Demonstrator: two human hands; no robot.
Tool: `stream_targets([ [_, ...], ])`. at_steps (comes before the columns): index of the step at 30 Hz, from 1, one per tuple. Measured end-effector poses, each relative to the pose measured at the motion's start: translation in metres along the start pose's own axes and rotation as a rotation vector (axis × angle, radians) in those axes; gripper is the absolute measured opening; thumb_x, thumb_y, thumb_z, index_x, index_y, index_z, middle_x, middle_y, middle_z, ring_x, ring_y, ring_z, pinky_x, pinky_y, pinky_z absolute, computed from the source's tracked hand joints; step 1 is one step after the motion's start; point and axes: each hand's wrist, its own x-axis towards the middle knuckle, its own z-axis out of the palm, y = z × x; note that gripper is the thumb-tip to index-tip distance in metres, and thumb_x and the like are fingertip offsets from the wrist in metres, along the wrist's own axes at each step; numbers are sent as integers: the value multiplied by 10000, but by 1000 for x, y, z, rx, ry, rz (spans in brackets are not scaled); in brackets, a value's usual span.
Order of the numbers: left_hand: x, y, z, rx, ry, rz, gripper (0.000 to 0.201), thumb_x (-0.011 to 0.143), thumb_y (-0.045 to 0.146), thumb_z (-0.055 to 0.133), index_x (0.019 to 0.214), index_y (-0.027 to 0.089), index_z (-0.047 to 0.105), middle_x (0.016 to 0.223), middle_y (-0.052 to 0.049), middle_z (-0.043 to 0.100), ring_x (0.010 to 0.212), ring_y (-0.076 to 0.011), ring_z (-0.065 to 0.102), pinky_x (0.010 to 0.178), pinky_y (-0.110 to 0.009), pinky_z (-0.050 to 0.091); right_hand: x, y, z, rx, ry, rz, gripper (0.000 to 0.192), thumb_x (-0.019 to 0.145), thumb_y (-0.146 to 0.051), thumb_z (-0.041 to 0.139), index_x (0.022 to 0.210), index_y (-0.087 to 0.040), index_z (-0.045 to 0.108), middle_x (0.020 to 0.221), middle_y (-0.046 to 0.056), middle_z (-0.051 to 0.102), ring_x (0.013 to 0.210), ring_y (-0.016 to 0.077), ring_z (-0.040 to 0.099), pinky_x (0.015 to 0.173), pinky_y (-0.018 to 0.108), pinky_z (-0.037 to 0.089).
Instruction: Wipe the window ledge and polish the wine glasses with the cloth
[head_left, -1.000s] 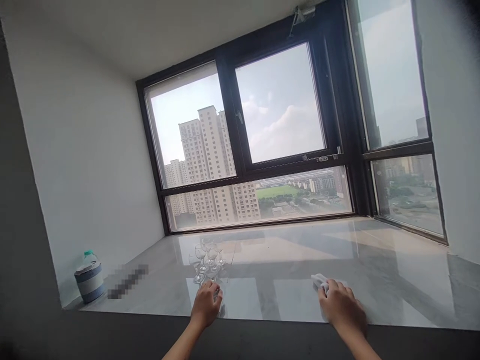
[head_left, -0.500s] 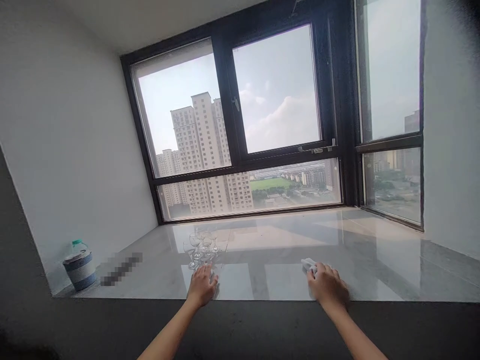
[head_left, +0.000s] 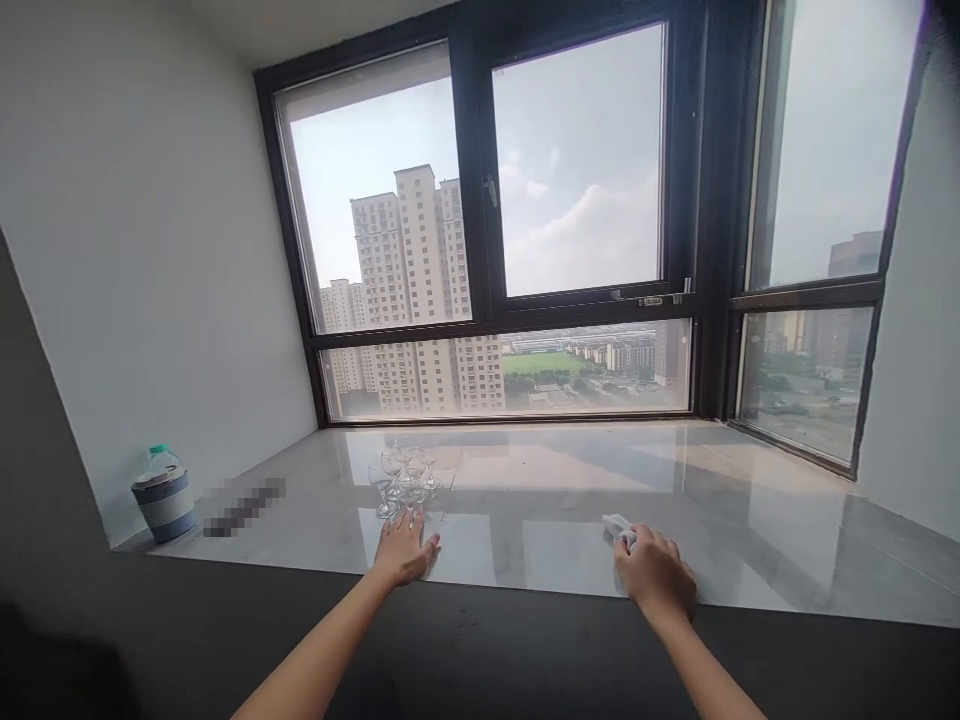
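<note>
My left hand (head_left: 403, 550) is on the near part of the glossy window sill (head_left: 547, 550), fingers stretched forward and thumb apart. Just beyond its fingertips stands a cluster of several clear stemmed wine glasses (head_left: 405, 475). Whether the fingertips touch the nearest glass, I cannot tell. Farther right, my right hand (head_left: 658, 572) is closed on a crumpled white cloth (head_left: 619, 527) at the sill's front edge. Part of the cloth pokes out past the thumb and index finger; the rest is hidden under the hand.
A blue-and-white striped bucket (head_left: 166, 510) with a green-capped clear bottle (head_left: 160, 460) in it stands at the sill's left end. Beside it is a pixelated patch. The dark-framed window (head_left: 480, 200) rises behind the sill, with a white wall (head_left: 165, 250) at left.
The view has tilted a little. My left hand's fingers have spread, with the thumb out to the right. My right hand keeps its grip on the cloth in nearly the same spot.
</note>
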Motion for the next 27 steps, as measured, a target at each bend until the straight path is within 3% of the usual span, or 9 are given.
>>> stream_targets([
  [7,-6,3,-16,-10,-38,152,827,833,757,251,1402,193,457,1426,-165,467,1369,-329,349,1139,-545,121,-1,-1,-6,20,-4,12,337,892,-329,369,1049,-161,615,1067,138,632,989,259,557,775,347,408],
  [19,-19,69,11,-51,-14,356,695,914,664,183,1471,271,318,1515,-111,345,1417,-289,252,1129,-571,157,3,2,-1,53,13,65,327,869,-327,404,1075,-172,604,1073,123,630,1013,262,546,796,346,407],
  [22,-23,75,13,-61,43,371,623,927,632,215,1431,303,379,1478,-94,405,1392,-288,294,1113,-566,195,3,1,2,76,103,73,386,835,-324,434,1122,-117,587,1110,171,603,1060,299,519,869,383,396],
  [27,-35,76,3,-81,151,391,509,935,569,290,1306,305,518,1320,-88,531,1249,-274,445,1062,-498,302,-8,-4,-6,108,352,86,689,797,-484,480,1351,-80,407,1302,234,482,1193,381,438,942,474,360],
])
